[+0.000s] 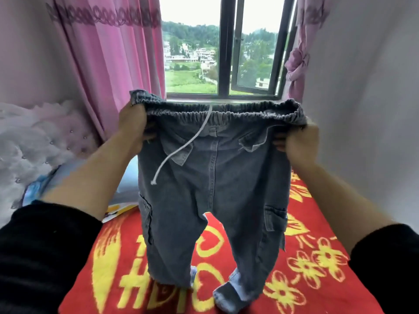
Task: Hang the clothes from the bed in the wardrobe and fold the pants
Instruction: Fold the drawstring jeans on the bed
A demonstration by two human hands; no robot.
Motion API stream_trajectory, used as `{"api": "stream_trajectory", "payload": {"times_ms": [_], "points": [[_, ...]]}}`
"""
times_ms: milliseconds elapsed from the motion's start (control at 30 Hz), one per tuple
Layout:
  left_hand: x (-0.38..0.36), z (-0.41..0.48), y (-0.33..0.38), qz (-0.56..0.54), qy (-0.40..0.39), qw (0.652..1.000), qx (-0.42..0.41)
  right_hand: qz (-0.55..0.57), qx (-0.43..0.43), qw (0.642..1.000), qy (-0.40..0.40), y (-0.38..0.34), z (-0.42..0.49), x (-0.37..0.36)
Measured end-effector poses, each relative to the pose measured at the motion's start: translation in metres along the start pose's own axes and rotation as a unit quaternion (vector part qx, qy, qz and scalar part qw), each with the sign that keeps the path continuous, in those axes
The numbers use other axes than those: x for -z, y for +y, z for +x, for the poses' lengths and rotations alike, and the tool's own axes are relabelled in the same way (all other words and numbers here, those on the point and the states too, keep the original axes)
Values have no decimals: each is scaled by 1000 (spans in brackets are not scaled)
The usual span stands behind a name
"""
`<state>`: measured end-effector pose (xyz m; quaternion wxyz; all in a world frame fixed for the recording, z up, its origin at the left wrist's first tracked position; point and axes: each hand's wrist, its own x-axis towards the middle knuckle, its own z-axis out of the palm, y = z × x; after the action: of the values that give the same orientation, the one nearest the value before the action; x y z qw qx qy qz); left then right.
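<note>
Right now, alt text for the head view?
A person's left hand and right hand hold grey denim pants up by the ends of the elastic waistband, cuffs resting on a red and yellow blanket. Behind, a window between pink curtains.

A pair of grey-blue denim pants (213,177) with an elastic waistband (226,113), a white drawstring (181,150) and cargo pockets (273,220) on the legs is held upright and spread wide. The waistband is gripped at its ends by the left hand (132,123) and the right hand (297,141). The leg cuffs (229,293) are crumpled on the red-and-yellow covered bed (108,257).
</note>
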<state>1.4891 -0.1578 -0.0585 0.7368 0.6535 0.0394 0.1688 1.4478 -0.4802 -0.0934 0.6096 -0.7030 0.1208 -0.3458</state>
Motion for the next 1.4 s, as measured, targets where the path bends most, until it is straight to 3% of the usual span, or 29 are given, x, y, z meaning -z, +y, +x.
{"api": "stream_trajectory", "payload": {"times_ms": [167, 333, 433, 733, 900, 1067, 1233, 1333, 1400], "points": [[1, 53, -75, 137, -67, 978, 141, -148, -111, 979, -90, 74, 31, -34], [-24, 116, -105, 179, -142, 952, 203, -208, -202, 945, -153, 96, 79, -78], [-45, 161, -98, 124, -156, 962, 186, -202, -194, 947, -159, 84, 126, -109], [-89, 230, 22, -67, -147, 987, -1, -146, -15, 987, -59, -31, 208, -140], [-88, 215, 56, -117, -136, 981, -70, -88, 20, 993, -74, -57, 215, -125], [-64, 165, 19, -111, -114, 984, -83, -48, 28, 997, -60, -38, 171, -96], [-38, 83, -63, -125, -94, 988, 2, 10, -44, 990, -132, 25, 89, -56], [-23, 22, -114, -112, -68, 989, 64, -53, -52, 980, -187, 68, 33, -25], [-10, -21, -151, -107, -70, 986, 103, -89, -104, 962, -235, 96, -4, -2]]}}
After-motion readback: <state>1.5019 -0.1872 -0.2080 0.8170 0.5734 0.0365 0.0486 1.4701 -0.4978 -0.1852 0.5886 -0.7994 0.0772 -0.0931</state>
